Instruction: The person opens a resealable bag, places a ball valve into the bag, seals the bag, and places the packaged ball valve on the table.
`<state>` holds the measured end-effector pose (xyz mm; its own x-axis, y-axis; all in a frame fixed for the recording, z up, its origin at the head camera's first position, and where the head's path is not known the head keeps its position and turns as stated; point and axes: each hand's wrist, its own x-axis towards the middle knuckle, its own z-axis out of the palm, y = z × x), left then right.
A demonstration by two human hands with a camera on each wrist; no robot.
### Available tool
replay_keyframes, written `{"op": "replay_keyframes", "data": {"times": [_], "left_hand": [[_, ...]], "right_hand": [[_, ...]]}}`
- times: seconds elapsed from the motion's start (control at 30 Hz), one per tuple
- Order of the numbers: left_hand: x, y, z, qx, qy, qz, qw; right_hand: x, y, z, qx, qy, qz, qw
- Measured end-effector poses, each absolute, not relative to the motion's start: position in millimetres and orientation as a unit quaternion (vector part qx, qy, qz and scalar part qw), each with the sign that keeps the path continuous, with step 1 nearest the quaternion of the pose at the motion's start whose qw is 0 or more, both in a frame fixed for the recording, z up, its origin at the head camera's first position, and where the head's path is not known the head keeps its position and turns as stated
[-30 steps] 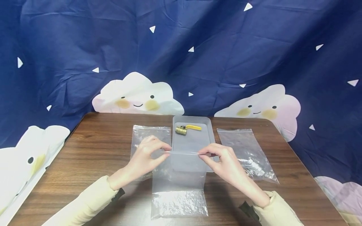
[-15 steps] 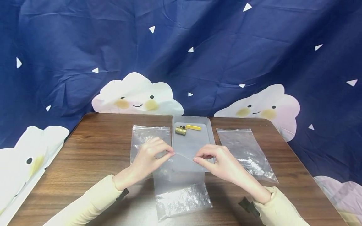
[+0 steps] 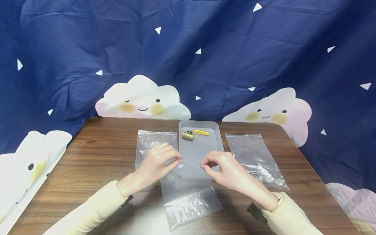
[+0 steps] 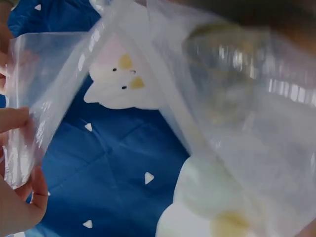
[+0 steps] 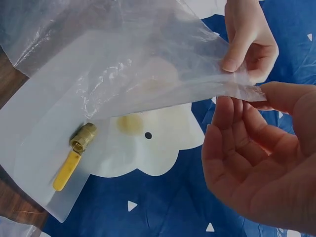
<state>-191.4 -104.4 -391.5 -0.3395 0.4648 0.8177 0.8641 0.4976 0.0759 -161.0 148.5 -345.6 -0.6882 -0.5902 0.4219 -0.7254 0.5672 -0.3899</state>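
Note:
A clear plastic zip bag hangs between both hands over the near end of a grey tray. My left hand pinches its top edge at one corner. The opposite corner is pinched between thumb and fingers of my right hand. In the right wrist view the bag spreads out from the fingertips, and the right hand's other fingers are bent. A brass ball valve with a yellow lever lies at the tray's far end. Nothing shows inside the held bag.
Left of the tray lies another clear zip bag, partly behind the left hand. To the right, a third zip bag holds shiny pieces, too blurred to name. Behind the wooden table hangs a blue cloth.
Both hands have drawn slightly closer together, so the bag's top edge has gone from taut and level to slack and slanting. The bag's lower end has swung to the right. The valve has stayed put.

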Motion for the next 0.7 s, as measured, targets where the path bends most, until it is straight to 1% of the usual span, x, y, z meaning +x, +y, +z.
{"op": "replay_keyframes", "data": {"times": [0.2, 0.27, 0.47, 0.7], "left_hand": [[-192.5, -101.0, -383.9, -0.452, -0.761, -0.152, 0.441], [-192.4, -97.7, -381.6, -0.468, -0.748, -0.143, 0.448], [-188.4, -85.5, -377.6, -0.523, -0.726, -0.141, 0.424], [-187.5, -77.8, -379.1, -0.526, -0.728, -0.146, 0.415]], "right_hand": [[-161.4, 144.9, -343.0, 0.348, -0.886, 0.288, 0.110], [-162.1, 144.3, -342.4, 0.346, -0.885, 0.294, 0.106], [-164.3, 142.5, -340.2, 0.345, -0.882, 0.309, 0.084], [-165.6, 141.5, -338.8, 0.338, -0.886, 0.312, 0.063]]}}
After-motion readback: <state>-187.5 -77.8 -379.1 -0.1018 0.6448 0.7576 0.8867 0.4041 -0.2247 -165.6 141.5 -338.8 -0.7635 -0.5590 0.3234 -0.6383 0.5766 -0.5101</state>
